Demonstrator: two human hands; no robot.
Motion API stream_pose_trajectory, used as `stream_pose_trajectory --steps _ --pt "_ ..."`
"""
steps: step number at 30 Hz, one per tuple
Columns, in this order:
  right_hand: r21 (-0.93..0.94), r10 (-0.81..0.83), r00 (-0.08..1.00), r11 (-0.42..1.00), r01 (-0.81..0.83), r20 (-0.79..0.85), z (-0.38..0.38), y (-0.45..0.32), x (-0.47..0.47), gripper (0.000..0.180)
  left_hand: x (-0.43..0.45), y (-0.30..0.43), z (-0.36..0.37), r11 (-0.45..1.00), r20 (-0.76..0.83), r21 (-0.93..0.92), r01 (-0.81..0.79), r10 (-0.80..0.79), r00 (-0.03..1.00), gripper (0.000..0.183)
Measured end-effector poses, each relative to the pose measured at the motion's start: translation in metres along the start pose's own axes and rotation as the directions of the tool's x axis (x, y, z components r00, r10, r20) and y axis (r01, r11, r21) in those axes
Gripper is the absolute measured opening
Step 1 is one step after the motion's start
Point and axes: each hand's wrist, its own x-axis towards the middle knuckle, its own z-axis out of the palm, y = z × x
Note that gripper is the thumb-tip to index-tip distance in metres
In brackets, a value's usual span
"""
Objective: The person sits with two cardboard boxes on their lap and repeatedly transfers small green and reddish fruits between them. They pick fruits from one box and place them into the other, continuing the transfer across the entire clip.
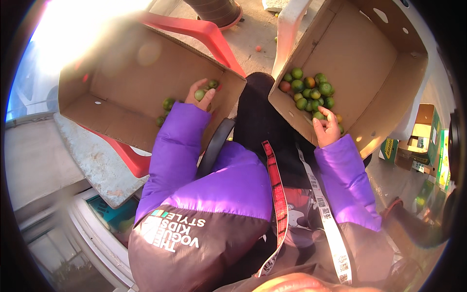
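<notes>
My left hand (pixel 200 98) is inside the left cardboard box (pixel 124 69), its fingers and thumb around a few small green tomatoes (pixel 199 95). More green tomatoes (pixel 168 103) lie in that box beside my sleeve, which partly hides them. In the right cardboard box (pixel 359 58), a cluster of green tomatoes (pixel 297 86) with a few orange or reddish ones sits in the near left corner. Over the edge of this cluster is my right hand (pixel 327 129), thumb and fingers apart, beside a green tomato (pixel 318 115). Whether it touches that tomato is unclear.
A red plastic stool or chair (pixel 204 31) supports the left box; a white plastic one (pixel 286 33) is under the right. A ribbed pot (pixel 215 11) stands beyond. A reddish tomato (pixel 258 48) lies on the floor. Green printed cartons (pixel 419 142) are at right.
</notes>
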Motion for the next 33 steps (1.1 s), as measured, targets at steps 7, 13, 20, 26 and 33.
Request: stream_pose_trajectory --steps 7,13,20,26,33 --pt "0.257 -0.195 0.796 0.965 0.051 0.573 0.029 -0.114 -0.019 0.053 -0.081 0.075 0.110 0.912 0.297 -0.402 -0.084 0.217 0.930 0.054" --pt "0.072 -0.179 0.906 0.984 0.164 0.384 0.024 -0.086 -0.016 0.041 -0.081 0.072 0.129 0.932 0.443 -0.360 0.039 0.134 0.886 0.052" --pt "-0.006 -0.102 0.977 0.995 0.103 -0.188 0.012 -0.058 -0.003 0.064 -0.080 0.058 0.141 0.917 0.366 -0.299 -0.263 0.365 0.856 0.055" --pt "0.315 -0.082 0.689 0.924 -0.219 0.720 0.022 -0.077 -0.021 0.049 -0.084 0.055 0.143 0.532 0.417 0.166 -0.831 0.725 0.548 0.086" --pt "-0.160 -0.099 0.994 0.982 0.104 0.037 0.007 -0.059 -0.009 0.045 -0.034 0.058 0.062 0.762 0.399 0.229 -0.606 0.494 0.773 0.042"
